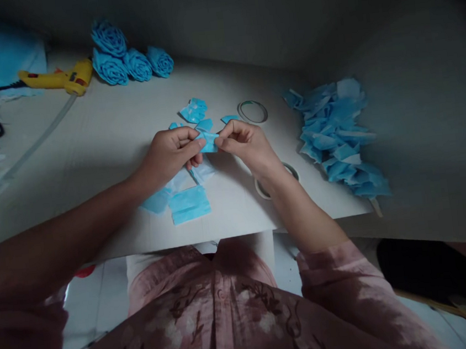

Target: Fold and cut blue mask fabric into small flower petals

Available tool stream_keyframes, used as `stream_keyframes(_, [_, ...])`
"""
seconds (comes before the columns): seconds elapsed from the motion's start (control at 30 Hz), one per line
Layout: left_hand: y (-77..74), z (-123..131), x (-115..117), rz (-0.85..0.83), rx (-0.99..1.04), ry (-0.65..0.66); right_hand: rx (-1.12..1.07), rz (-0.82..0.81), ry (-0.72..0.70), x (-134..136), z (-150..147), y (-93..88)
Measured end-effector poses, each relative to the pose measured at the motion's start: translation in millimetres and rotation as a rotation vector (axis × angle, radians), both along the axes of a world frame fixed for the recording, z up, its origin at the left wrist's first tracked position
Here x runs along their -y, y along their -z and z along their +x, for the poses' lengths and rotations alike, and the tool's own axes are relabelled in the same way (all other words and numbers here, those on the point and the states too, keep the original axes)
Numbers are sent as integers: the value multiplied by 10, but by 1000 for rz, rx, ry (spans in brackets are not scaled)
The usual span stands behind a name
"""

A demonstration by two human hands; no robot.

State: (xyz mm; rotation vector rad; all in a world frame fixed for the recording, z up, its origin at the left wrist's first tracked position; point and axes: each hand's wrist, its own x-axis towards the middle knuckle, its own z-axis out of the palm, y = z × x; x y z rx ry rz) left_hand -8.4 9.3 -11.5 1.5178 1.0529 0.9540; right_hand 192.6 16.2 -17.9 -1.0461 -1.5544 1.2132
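Between my two hands is a small folded piece of blue fabric (209, 142), thin like face-mask material. My left hand (178, 149) pinches its left side between thumb and fingers. At its right edge, my right hand (244, 140) grips it the same way. Just beyond the hands lies a crumpled blue bundle (194, 110), with a small blue scrap (229, 119) to its right. Nearer me, a flat blue rectangle of fabric (189, 204) rests on the table, beside paler pieces partly under my left hand.
Several blue fabric roses (111, 68) sit at the back left, beside a yellow glue gun (77, 78) with its black cord. A heap of blue pieces (337, 136) lies at the right. A thin ring (252, 112) and a tape roll (262, 189) flank my right hand.
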Motion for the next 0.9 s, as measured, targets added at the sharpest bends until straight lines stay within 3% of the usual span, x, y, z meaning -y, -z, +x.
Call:
stream_keyframes(0.17, [9,4,-5,-28,5,6,-19,-55,-25,-2,7,7])
stream_keyframes(0.47, [12,4,-20,-128,109,1,23,44,-29,-75,19,118])
stream_keyframes(0.77, [28,3,-44,-86,55,12,156,149,-49,-9,9,113])
stream_keyframes(0.9, [36,-10,-66,-100,72,-27,122,228,48,-180,185,78])
